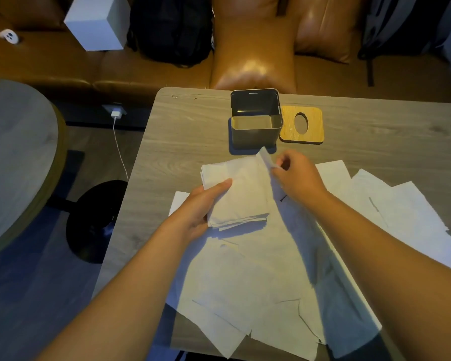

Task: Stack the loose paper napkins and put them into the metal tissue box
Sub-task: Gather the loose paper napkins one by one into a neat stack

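Napkins (236,194) in a stack lie clamped under the left hand (201,209), thumb on top. Right hand (296,175) pinches the top sheet's far corner. Open metal box (255,118) sits beyond the fingertips, wooden lid (301,125) beside it.

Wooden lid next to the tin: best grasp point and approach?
The wooden lid lies flat on the table, right of the metal tissue box. Come from its free right side and pinch that edge, or hook a finger through the oval hole; the box probably blocks the left edge.
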